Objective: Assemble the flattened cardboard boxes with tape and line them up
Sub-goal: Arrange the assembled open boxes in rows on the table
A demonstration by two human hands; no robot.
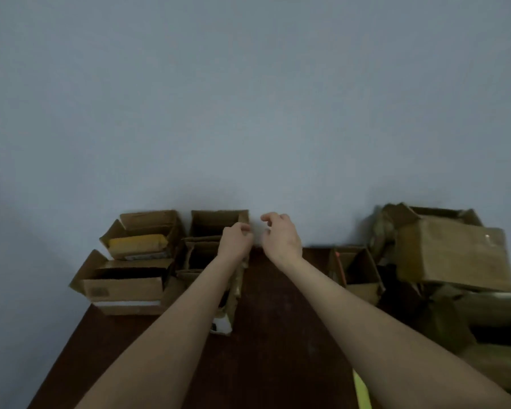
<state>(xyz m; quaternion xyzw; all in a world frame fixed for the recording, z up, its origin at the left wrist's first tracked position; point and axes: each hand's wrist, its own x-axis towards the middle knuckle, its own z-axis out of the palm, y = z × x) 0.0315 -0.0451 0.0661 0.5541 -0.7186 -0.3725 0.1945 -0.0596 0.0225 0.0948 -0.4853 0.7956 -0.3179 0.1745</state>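
Cardboard boxes [360, 273] stood in 2 groups at the far end of the table, 1 group toward each far corner, with bare tabletop between them. Pale blue-grey wall [248, 98] filled the upper half of the view. Dark brown table [278, 335] ran from the person up to that wall. Largest box [455, 255], in the right group, lay tilted on a heap of crumpled brown material [455, 314], with a closed side toward the camera. Front-left box [124, 283] sat open at the table's left corner, flaps up. Rear-left box [148, 222] stood just behind it against the wall, open, with a yellow packet [137, 242] inside. Middle rear box [216, 221] stood open beside it, also against the wall. Both bare forearms reached forward over the table. Right hand [279, 239] hovered in front of the wall, just right of the middle rear box, its fingers loosely curled and spread, holding nothing. Left hand [235, 242] was at the right wall of the middle rear box, fingers curled at its rim; blur hid whether they pinched the cardboard or only touched it. Yellow-green strip [362, 391] showed at the bottom edge, beside the right forearm.
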